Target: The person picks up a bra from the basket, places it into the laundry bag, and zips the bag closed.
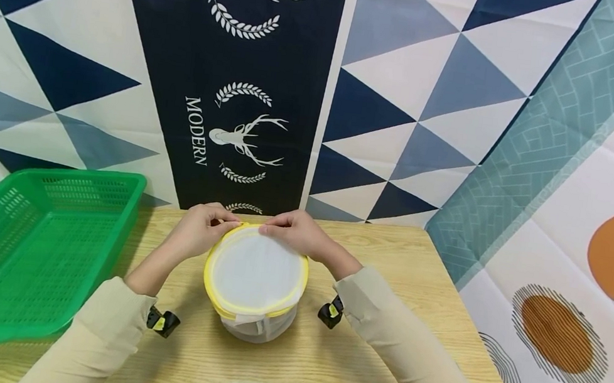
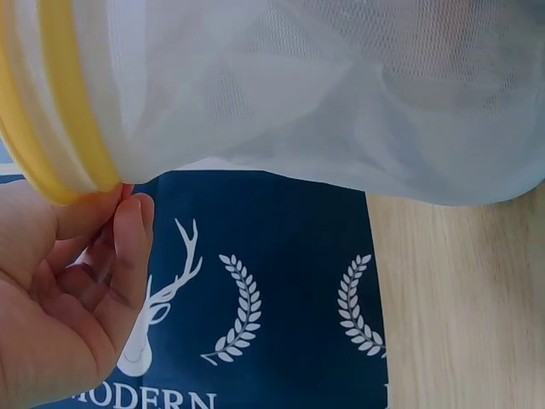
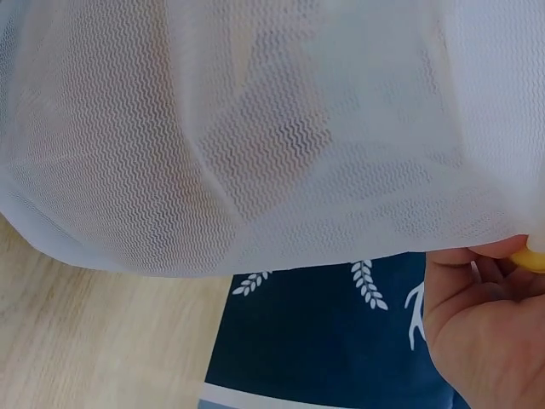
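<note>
A round white mesh laundry bag point(image 1: 258, 271) with yellow trim point(image 1: 209, 272) stands at the middle of the table, its flat top facing up. At the far left of its rim, my left hand point(image 1: 201, 228) pinches the yellow edge between thumb and fingers. My right hand point(image 1: 297, 236) grips the same rim a little further right, thumb on top. Through the sheer mesh side point(image 3: 255, 153) in the right wrist view, only blurred shapes show. Part of the far rim is hidden behind my fingers.
A green plastic basket point(image 1: 123, 230) sits on the left of the wooden table point(image 1: 378, 364). Behind the table hangs a patterned cloth point(image 1: 252, 71) with triangles and deer heads. Another printed cloth point(image 1: 562, 246) borders the right side.
</note>
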`<action>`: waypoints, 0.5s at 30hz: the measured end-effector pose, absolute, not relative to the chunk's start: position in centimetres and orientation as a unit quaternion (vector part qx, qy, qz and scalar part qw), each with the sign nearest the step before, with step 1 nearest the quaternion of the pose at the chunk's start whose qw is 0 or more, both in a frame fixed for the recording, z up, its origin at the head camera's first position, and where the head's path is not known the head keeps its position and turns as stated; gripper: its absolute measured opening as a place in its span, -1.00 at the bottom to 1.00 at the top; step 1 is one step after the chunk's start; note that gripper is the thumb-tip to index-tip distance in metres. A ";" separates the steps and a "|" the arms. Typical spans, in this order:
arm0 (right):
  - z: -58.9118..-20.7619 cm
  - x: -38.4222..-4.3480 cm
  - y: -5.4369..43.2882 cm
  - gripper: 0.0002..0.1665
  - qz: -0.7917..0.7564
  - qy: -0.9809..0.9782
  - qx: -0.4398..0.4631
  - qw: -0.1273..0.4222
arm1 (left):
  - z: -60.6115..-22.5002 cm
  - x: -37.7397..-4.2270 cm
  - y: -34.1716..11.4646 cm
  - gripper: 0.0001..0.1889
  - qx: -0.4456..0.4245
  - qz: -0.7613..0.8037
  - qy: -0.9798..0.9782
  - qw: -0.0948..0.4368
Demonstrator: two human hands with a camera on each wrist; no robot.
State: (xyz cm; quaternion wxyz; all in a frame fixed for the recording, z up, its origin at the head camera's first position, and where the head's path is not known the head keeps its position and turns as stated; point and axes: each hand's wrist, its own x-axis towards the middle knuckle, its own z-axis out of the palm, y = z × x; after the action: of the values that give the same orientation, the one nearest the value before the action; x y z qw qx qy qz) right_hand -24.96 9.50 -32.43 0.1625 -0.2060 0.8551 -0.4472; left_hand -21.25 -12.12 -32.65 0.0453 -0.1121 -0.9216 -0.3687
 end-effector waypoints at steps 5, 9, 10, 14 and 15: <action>-32.4 -25.0 9.4 -0.72 -0.442 0.857 -0.215 0.152 | -32.6 -21.3 -12.1 -0.82 -0.101 -0.380 -0.919 0.037; -32.4 -25.2 9.3 -0.72 -0.434 0.858 -0.230 0.150 | -32.6 -21.3 -12.1 -0.81 -0.093 -0.388 -0.916 0.033; -32.4 -25.3 9.3 -0.72 -0.434 0.857 -0.232 0.151 | -32.6 -21.4 -12.1 -0.81 -0.092 -0.392 -0.915 0.033; -32.4 -25.3 9.2 -0.70 -0.436 0.854 -0.238 0.153 | -32.7 -21.5 -12.2 -0.81 -0.091 -0.407 -0.908 0.035; -32.4 -25.3 9.2 -0.71 -0.436 0.854 -0.239 0.153 | -32.7 -21.5 -12.2 -0.81 -0.090 -0.412 -0.906 0.036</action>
State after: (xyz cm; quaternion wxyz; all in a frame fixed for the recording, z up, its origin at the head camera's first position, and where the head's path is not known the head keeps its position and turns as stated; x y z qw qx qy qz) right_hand -25.33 9.18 -32.45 0.1527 -0.2388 0.8542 -0.4358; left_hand -21.49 -12.19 -32.73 0.0355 -0.0902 -0.9062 -0.4116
